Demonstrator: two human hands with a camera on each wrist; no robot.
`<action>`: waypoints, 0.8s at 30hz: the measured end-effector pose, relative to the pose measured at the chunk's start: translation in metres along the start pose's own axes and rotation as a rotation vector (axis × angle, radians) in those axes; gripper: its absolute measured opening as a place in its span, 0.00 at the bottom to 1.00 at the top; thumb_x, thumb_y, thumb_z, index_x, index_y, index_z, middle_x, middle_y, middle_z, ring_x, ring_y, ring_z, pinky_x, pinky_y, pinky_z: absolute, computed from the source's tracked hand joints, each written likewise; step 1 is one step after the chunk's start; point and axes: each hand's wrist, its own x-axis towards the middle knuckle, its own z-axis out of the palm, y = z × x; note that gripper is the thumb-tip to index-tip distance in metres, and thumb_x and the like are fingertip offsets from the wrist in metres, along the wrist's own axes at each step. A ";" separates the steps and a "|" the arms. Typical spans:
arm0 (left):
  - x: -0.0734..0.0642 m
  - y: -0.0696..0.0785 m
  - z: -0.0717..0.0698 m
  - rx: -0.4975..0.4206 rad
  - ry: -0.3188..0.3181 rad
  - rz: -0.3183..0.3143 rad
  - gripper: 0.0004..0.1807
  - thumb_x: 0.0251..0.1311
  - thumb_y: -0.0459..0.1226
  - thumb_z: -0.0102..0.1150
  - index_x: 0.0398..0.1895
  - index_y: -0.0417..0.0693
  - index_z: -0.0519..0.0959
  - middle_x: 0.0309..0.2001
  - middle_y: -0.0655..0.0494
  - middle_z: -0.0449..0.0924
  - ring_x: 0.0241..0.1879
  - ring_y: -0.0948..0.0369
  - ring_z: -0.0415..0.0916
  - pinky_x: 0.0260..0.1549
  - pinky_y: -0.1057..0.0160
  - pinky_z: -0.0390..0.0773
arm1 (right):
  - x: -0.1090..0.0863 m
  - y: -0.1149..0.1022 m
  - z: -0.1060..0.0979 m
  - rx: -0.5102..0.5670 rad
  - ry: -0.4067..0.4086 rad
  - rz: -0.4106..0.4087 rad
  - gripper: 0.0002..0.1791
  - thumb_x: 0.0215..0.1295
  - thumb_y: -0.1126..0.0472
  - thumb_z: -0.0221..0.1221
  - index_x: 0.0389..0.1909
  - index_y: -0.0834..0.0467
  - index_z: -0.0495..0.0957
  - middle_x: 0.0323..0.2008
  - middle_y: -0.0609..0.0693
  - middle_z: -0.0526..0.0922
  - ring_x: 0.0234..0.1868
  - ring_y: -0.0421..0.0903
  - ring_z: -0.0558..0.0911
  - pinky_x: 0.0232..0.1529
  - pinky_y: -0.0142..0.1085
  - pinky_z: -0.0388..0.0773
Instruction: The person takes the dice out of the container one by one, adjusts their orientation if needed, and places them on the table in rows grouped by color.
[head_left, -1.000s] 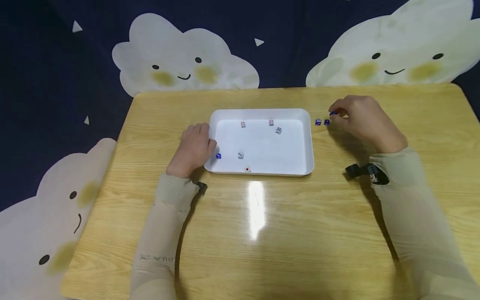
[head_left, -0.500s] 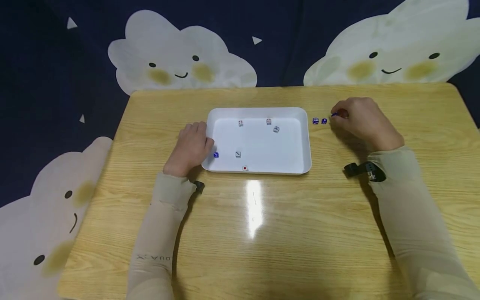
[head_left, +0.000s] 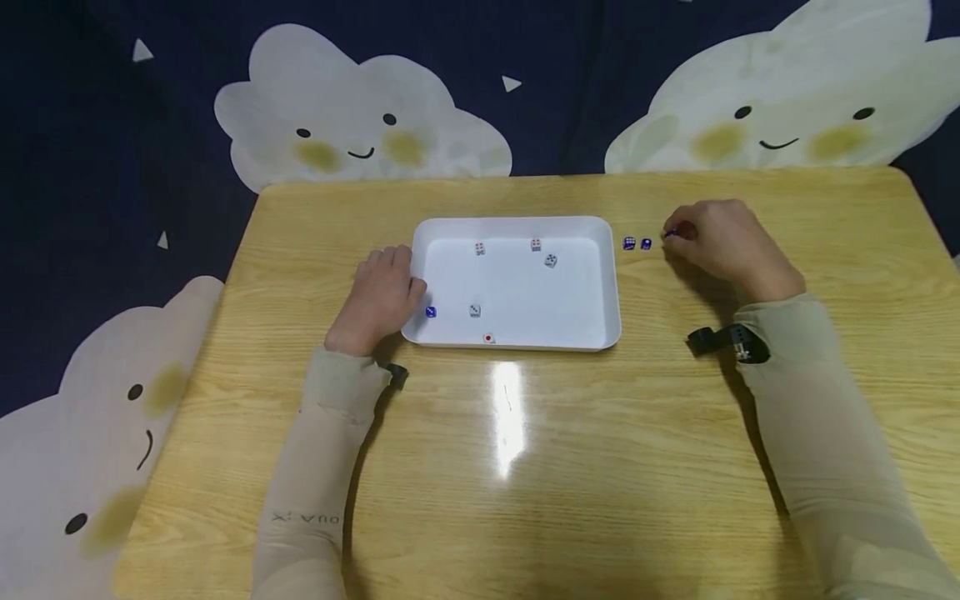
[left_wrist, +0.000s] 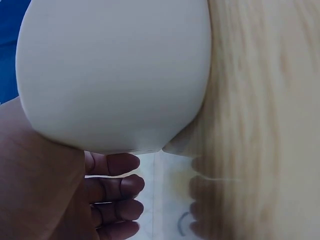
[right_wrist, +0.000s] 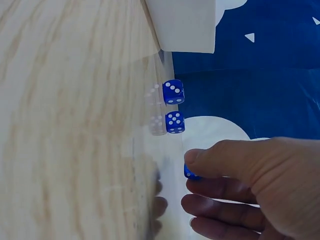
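My left hand (head_left: 371,300) grips the left end of a white tray (head_left: 525,292), thumb over the rim and fingers outside. Its curled fingertips show behind the tray wall in the left wrist view. Inside the tray lie a blue die (head_left: 431,312) and several white dice (head_left: 475,311). Right of the tray, my right hand (head_left: 731,248) pinches a blue die (right_wrist: 191,173) between thumb and index finger, mostly covered by them. Two more blue dice, a left one (head_left: 629,243) and a right one (head_left: 646,243), stand in a row between tray and hand.
Everything is on a light wooden table (head_left: 570,467) with a glare spot near the middle. Behind its far edge hangs a dark blue cloth (head_left: 562,100) with smiling clouds. A wrist camera (head_left: 705,340) sticks out from the right sleeve.
My right hand has moved slightly right and nearer with the pinched die, widening its gap to the two blue dice. The left hand stays on the tray; the head view has shifted a little.
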 end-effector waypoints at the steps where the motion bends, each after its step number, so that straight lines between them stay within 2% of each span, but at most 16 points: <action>1: 0.001 0.000 0.000 -0.001 0.006 0.005 0.16 0.67 0.41 0.38 0.47 0.35 0.67 0.40 0.43 0.69 0.43 0.45 0.64 0.47 0.49 0.66 | -0.001 0.001 0.000 -0.002 0.001 0.002 0.13 0.69 0.61 0.61 0.47 0.65 0.84 0.41 0.66 0.87 0.38 0.57 0.82 0.44 0.55 0.77; 7: 0.002 0.001 0.000 -0.008 0.018 0.016 0.17 0.67 0.40 0.38 0.47 0.35 0.67 0.40 0.43 0.69 0.42 0.45 0.64 0.47 0.49 0.66 | -0.002 0.006 0.002 0.006 0.001 0.000 0.13 0.69 0.61 0.61 0.47 0.65 0.85 0.40 0.65 0.87 0.39 0.58 0.83 0.45 0.56 0.78; 16: -0.006 -0.001 0.006 -0.010 0.016 0.002 0.17 0.67 0.40 0.38 0.46 0.35 0.67 0.40 0.42 0.71 0.43 0.44 0.65 0.47 0.47 0.67 | -0.004 0.000 0.014 0.019 -0.029 -0.003 0.13 0.69 0.61 0.62 0.48 0.66 0.85 0.40 0.65 0.88 0.39 0.57 0.85 0.45 0.55 0.80; 24: -0.001 0.000 0.004 -0.030 0.014 0.014 0.17 0.67 0.40 0.37 0.48 0.34 0.66 0.41 0.42 0.69 0.44 0.44 0.64 0.49 0.47 0.66 | -0.002 0.000 0.009 0.007 -0.027 -0.009 0.13 0.69 0.61 0.62 0.48 0.65 0.85 0.42 0.66 0.88 0.40 0.58 0.85 0.46 0.56 0.80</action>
